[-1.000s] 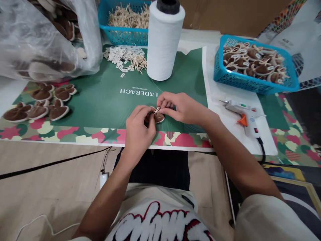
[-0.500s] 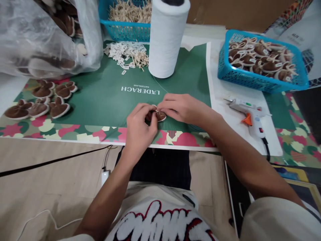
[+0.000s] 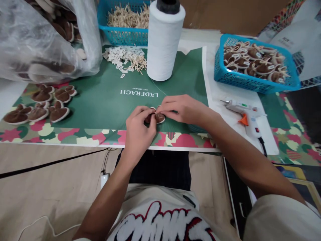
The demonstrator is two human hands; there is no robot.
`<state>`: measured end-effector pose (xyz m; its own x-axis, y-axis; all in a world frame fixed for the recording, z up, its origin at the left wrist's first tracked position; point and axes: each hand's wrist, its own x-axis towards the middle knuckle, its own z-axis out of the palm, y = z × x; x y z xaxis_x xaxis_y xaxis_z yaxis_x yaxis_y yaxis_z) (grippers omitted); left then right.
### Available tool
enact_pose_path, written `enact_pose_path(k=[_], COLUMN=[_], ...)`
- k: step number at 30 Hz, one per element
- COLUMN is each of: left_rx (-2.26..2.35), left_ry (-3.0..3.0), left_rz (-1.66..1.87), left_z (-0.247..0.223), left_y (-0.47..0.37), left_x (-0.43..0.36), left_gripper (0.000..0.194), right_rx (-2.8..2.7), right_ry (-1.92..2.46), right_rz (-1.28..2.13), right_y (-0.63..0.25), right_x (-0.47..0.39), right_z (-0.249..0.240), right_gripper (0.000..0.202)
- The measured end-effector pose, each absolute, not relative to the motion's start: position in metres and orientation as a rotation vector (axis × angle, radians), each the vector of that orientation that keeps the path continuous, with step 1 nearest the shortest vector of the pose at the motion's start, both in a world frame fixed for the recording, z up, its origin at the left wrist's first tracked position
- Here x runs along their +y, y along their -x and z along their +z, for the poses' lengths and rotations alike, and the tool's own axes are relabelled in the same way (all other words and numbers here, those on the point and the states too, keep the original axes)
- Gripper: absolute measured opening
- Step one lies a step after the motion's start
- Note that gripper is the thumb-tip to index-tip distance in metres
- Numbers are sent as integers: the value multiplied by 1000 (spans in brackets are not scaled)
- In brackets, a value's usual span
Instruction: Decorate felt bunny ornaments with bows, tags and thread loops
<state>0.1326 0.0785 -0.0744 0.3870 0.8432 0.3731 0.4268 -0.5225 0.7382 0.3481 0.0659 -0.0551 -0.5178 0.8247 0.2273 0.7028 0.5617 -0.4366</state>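
Left hand (image 3: pixel 140 125): thumb and fingers pinched the small brown fuzzy piece with white edging (image 3: pixel 159 117) by its left side, low over the green printed sheet (image 3: pixel 105 100) near the desk's front edge. Right hand (image 3: pixel 175 108): fingertips pressed together at the top of the same piece; exact grip hidden. Tall white thread cone (image 3: pixel 164 42) stood upright beyond the hands, a fine thread running from its base toward them. White glue gun with orange trigger (image 3: pixel 244 113) lay right of the sheet, below a blue plastic basket of brown pieces (image 3: pixel 255 78).
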Motion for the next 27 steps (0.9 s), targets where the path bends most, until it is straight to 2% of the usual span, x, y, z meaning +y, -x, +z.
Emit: enact_pose_path(k=[12,18,23,27], left_rx=[1079,1061,1060,1030], left_ry=[-2123,-2096,-1987,-1970], left_rz=[1040,1006,939,956], left_z=[-77,-74,-70,-70], left_y=[-132,-128,-123,-118], left_x=[81,85,89,88], left_gripper=[17,16,13,14], right_rx=[-2308,-2146,-2207,-2377], right_ry=[1182,1240,1268,1493], right_rz=[531,498,392,329], right_y=[-352,-352,-323,-280], right_x=[68,74,126,189], right_z=[-58,-34,-6,-9], right_gripper=[26,21,24,26])
